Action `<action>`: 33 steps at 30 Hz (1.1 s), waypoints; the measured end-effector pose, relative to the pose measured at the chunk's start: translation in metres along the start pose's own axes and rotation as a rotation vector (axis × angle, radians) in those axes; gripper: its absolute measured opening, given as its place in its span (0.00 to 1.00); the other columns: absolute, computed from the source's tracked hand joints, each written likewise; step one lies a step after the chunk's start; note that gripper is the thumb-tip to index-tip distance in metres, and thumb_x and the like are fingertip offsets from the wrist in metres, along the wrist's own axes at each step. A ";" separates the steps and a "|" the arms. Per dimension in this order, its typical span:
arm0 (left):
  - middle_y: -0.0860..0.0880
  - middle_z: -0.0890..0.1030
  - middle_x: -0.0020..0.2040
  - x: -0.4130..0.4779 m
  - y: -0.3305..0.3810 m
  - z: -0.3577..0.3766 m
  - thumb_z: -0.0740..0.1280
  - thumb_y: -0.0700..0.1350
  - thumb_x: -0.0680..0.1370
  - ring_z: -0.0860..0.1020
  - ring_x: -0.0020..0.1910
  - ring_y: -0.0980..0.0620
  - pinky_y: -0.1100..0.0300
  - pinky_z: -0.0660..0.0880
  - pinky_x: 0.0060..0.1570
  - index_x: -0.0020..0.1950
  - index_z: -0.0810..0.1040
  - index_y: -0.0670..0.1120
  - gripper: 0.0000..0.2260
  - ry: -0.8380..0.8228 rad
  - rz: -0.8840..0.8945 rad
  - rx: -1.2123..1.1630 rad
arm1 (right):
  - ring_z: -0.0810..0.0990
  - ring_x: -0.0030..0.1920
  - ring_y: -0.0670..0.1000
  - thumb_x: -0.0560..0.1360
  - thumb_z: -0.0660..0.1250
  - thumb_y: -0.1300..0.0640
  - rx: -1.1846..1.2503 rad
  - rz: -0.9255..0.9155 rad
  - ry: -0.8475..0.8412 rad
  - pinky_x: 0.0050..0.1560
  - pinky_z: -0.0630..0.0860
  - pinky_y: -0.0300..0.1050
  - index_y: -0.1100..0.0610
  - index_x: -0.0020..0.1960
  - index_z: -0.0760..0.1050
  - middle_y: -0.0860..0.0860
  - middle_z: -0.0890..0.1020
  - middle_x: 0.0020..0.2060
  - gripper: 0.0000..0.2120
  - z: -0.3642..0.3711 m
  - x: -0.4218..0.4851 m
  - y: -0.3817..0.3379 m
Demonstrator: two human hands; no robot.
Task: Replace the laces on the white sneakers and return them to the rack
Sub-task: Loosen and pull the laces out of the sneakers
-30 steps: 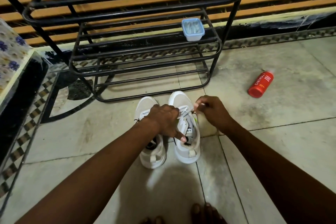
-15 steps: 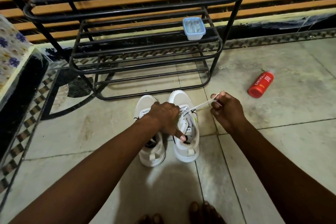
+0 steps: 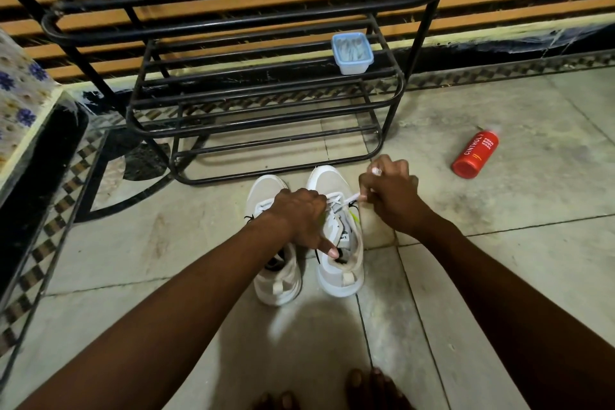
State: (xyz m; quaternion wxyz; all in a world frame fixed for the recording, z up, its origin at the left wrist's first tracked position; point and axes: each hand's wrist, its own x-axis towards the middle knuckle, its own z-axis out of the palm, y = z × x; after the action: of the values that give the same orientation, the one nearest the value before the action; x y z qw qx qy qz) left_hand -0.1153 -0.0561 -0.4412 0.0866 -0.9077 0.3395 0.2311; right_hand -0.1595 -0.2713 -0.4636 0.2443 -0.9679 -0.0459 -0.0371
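Hidden: the middle of the left sneaker (image 3: 281, 283) lies under the left forearm, so its eyelets cannot be checked; the left hand (image 3: 301, 213) covers the front of the right sneaker's (image 3: 339, 276) tongue.
Cut off: the rack's (image 3: 253, 81) top shelf and uprights run out of the upper edge; only toes (image 3: 366, 389) show at the bottom edge; the flowered cloth (image 3: 20, 90) left of the rack is cropped.
Hard to make out: what is in the blue-rimmed tub (image 3: 352, 51) (pale strips, perhaps, but I cannot say); small print on the tag inside the right sneaker, unreadable.
Writing: the red bottle (image 3: 475, 154) reads "CINTHOL" along its side, with "FOAM BODY WASH" in smaller letters.
Sneakers: the white pair stands side by side on the floor tiles (image 3: 499, 260), just in front of the rack's lowest bar, toes toward the rack, heels toward the person.
Left hand, detail: fingers curled over the right sneaker's laced front, gripping it; one digit reaches back into the shoe opening (thumb or finger, cannot tell).
Right hand (image 3: 394, 200): fingers closed tight, pinching the end of the white lace (image 3: 349, 200), just off the sneaker's outer side, on the rack's right.
Lace: runs taut from the upper eyelets of the right sneaker sideways to the pinch; crossed rows show beside the left knuckles.
Tub, place: on the rack's middle shelf, near its right end.
Bottle, place: lying on its side on the tiles, well to the right of the rack's right leg, apart from both hands.
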 end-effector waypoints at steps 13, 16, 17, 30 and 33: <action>0.46 0.76 0.67 0.001 0.000 0.000 0.68 0.80 0.63 0.73 0.67 0.43 0.43 0.70 0.67 0.70 0.70 0.47 0.48 0.003 0.000 0.004 | 0.76 0.43 0.56 0.81 0.58 0.56 -0.042 -0.157 -0.197 0.41 0.67 0.46 0.50 0.55 0.66 0.50 0.75 0.41 0.03 -0.002 -0.005 0.001; 0.45 0.75 0.69 0.003 0.000 0.001 0.69 0.79 0.63 0.72 0.68 0.43 0.42 0.68 0.69 0.72 0.69 0.47 0.49 0.005 0.001 -0.009 | 0.77 0.48 0.56 0.80 0.62 0.58 -0.196 -0.198 -0.265 0.41 0.70 0.46 0.53 0.59 0.72 0.53 0.73 0.47 0.08 0.003 -0.003 0.008; 0.45 0.74 0.70 0.003 0.000 0.001 0.69 0.79 0.63 0.71 0.69 0.43 0.42 0.68 0.69 0.73 0.69 0.47 0.49 0.006 0.002 -0.012 | 0.77 0.47 0.56 0.79 0.63 0.61 -0.177 -0.198 -0.238 0.41 0.72 0.48 0.54 0.54 0.74 0.52 0.71 0.46 0.06 0.002 -0.001 0.007; 0.47 0.72 0.71 0.001 -0.001 0.004 0.69 0.79 0.63 0.70 0.71 0.44 0.44 0.67 0.70 0.73 0.68 0.49 0.48 0.004 -0.001 -0.033 | 0.76 0.31 0.53 0.74 0.56 0.74 1.628 0.550 0.346 0.37 0.76 0.47 0.62 0.37 0.71 0.61 0.78 0.42 0.12 -0.019 0.001 -0.017; 0.47 0.72 0.71 0.001 -0.001 0.004 0.69 0.78 0.63 0.70 0.71 0.45 0.44 0.67 0.70 0.73 0.68 0.49 0.48 0.006 -0.006 -0.040 | 0.61 0.25 0.48 0.73 0.51 0.73 1.666 0.597 0.361 0.30 0.61 0.40 0.58 0.36 0.67 0.57 0.72 0.35 0.14 -0.010 -0.002 -0.018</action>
State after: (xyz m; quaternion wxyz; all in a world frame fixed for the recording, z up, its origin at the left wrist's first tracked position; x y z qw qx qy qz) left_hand -0.1155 -0.0550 -0.4450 0.0680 -0.9109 0.3322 0.2350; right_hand -0.1639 -0.2602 -0.4467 0.8690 -0.4287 0.2343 -0.0785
